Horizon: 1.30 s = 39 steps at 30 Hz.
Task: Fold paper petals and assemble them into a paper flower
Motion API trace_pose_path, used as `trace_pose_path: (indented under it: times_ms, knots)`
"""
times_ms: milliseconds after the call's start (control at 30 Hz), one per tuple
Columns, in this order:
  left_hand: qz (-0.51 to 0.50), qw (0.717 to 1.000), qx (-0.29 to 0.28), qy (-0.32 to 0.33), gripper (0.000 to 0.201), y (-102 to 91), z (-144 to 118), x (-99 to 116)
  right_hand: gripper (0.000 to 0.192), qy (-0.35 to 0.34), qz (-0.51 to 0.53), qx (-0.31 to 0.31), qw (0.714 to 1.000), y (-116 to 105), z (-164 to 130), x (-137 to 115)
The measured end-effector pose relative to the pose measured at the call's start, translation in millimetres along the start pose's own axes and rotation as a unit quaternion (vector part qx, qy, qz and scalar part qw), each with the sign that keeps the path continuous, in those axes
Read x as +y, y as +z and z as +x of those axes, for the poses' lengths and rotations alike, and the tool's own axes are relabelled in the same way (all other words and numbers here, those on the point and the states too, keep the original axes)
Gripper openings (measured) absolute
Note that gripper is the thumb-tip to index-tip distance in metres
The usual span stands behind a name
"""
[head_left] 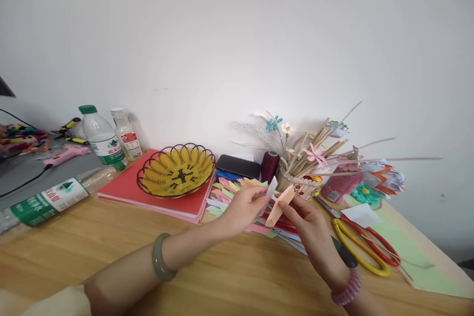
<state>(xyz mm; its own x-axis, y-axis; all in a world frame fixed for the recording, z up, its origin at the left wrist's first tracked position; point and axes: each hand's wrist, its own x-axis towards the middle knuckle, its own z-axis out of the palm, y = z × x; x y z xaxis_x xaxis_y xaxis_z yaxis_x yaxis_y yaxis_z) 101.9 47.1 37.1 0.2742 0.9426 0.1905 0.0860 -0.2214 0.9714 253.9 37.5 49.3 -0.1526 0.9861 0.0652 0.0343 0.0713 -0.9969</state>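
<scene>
My left hand [247, 207] pinches a folded white paper piece [270, 191] between thumb and fingers. Close beside it, my right hand [305, 215] grips a folded peach paper piece [280, 206], tilted upward. Whether the two papers touch, I cannot tell. Beneath and behind my hands lie several folded paper pieces [224, 192] in pink, yellow, green and white. A basket of sticks and handmade flowers [299, 180] stands just behind my right hand.
A yellow woven basket [177, 174] rests on red paper sheets [122, 185] at left. Plastic bottles [105, 140] stand or lie beyond it. Yellow-handled scissors [359, 252] and red-handled scissors [381, 244] lie right, partly over green paper [425, 261]. A phone [238, 165] and dark thread spool [269, 165] sit near the wall.
</scene>
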Motion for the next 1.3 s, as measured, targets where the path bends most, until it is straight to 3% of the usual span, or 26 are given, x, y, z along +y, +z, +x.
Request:
trace_pose_path:
  times_ms: [133,367,633,967,1133,1300]
  knots:
    - [-0.088,0.996,0.0,-0.016,0.032,10.2,-8,3,0.036,-0.019,-0.001,0.009,1.0,2,-1,0]
    - [-0.123,0.992,-0.021,0.0,0.025,15.3,-16,2,0.033,-0.029,-0.004,0.032,0.999,1,0,8]
    - [-0.193,0.975,-0.06,-0.092,0.036,12.0,-16,7,0.038,-0.023,-0.026,0.049,0.998,-2,3,12]
    - [-0.215,0.969,-0.028,-0.119,0.04,7.2,-16,11,0.035,-0.01,-0.034,0.011,0.999,-1,-5,2]
    - [-0.19,0.977,-0.03,-0.095,0.028,9.6,-15,8,0.039,-0.103,-0.103,0.076,0.986,-4,-7,3]
    - [-0.177,0.98,-0.047,-0.078,0.022,12.8,-18,6,0.039,-0.191,-0.197,0.055,0.96,-5,-5,11]
